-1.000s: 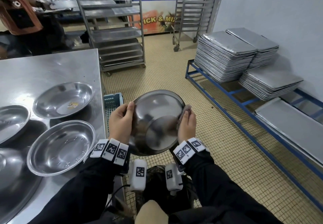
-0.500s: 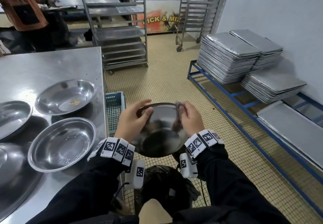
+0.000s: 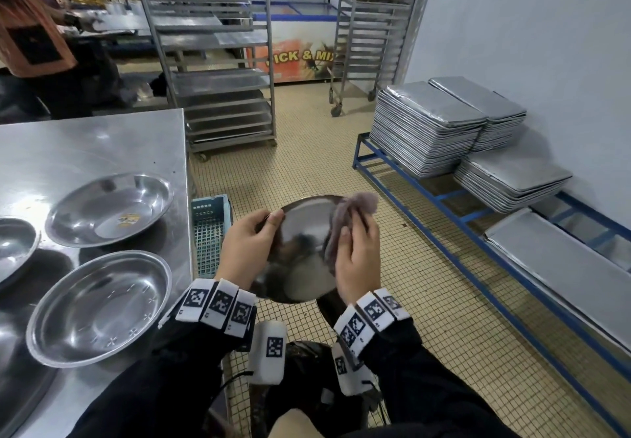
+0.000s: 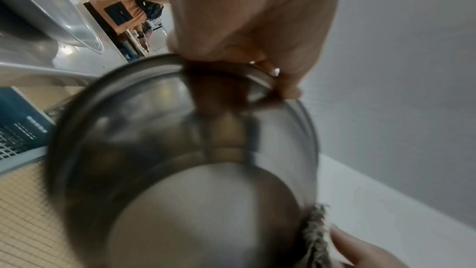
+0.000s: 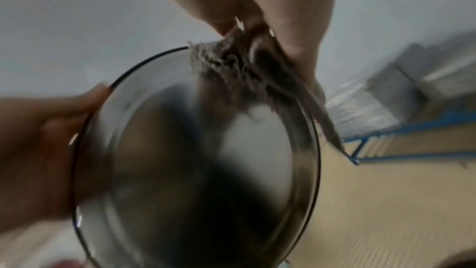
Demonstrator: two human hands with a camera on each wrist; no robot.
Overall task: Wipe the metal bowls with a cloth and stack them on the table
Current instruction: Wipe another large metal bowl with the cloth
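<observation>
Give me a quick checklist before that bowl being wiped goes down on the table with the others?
1. Left hand grips the held bowl at its rim: ok.
2. Right hand holds the cloth against the bowl: ok.
3. Bowl fully wiped: cannot tell.
4. Nearest table bowl sits open side up, ready for stacking: ok.
5. Bare table surface within view: ok.

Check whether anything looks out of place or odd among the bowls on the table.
One thing: the far bowl has a yellowish sticker or scrap on its inner base. The near bowl shows none.
</observation>
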